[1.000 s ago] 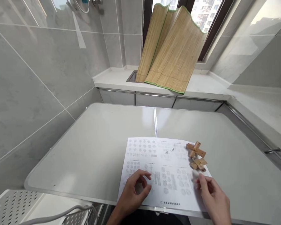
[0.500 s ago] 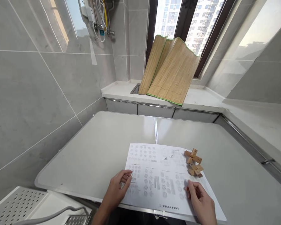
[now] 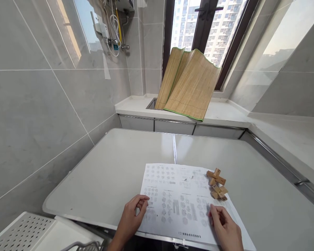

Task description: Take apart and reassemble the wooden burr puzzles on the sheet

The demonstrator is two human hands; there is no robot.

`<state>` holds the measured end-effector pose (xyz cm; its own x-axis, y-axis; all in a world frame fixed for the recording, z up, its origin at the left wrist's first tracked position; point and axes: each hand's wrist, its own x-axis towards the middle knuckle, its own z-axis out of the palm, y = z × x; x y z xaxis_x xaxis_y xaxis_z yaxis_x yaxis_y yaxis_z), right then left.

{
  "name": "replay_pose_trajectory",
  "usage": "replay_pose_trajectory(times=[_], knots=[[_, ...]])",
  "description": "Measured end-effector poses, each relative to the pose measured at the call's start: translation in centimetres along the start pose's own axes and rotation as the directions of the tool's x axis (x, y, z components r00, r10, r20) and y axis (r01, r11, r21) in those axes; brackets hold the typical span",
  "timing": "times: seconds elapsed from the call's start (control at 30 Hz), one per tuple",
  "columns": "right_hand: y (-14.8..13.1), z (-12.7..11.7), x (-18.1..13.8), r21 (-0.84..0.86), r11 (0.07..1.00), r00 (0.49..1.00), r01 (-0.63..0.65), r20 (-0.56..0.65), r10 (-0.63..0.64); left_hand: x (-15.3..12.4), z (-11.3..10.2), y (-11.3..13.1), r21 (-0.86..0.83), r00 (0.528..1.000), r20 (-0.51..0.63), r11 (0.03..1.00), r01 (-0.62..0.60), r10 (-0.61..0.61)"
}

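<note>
A white printed sheet (image 3: 176,195) covered with rows of small grey diagrams lies on the table near its front edge. My left hand (image 3: 133,213) rests at the sheet's left edge, fingers loosely bent, a gap between thumb and fingers, holding nothing I can see. On the sheet's lower right lies my right hand (image 3: 225,225), loosely curled, its thumb apart from the bent index finger and no object visible in it. Just beyond that hand, interlocking wooden puzzle pieces (image 3: 216,176) sit on the sheet's right edge, with another wooden cluster (image 3: 219,192) close in front of them.
The pale folding table (image 3: 107,167) has a centre seam. Behind it, a folded bamboo mat (image 3: 191,85) leans on the white ledge (image 3: 136,104) by the window. A white perforated rack (image 3: 23,230) stands at lower left; pipes and cables (image 3: 113,31) hang on the tiled wall.
The camera has tilted slightly upward, so the whole scene sits a little lower in view. Both hands, the sheet and the wooden pieces keep their places.
</note>
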<state>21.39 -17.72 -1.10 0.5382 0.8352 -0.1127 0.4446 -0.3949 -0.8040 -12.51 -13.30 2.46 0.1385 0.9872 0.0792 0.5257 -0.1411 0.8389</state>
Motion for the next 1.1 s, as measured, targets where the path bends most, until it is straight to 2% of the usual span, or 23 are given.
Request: replay_pose_trajectory(times=[0.23,0.53,1.1], knots=[[-1.3,0.3,-0.9,0.024,0.999,0.996,0.04,-0.085,-0.038,0.0,0.1,0.1,0.021,0.999,0.005,0.999,0.035,-0.035],[-1.3,0.2,-0.6,0.019,0.998,0.993,0.063,-0.102,-0.061,0.6,0.2,0.5,0.037,0.999,-0.012,0.998,0.045,-0.045],[-2.0,0.0,-0.4,0.024,0.999,0.998,0.022,-0.067,-0.02,1.6,0.3,1.0,0.116,0.996,-0.001,0.99,0.085,-0.085]])
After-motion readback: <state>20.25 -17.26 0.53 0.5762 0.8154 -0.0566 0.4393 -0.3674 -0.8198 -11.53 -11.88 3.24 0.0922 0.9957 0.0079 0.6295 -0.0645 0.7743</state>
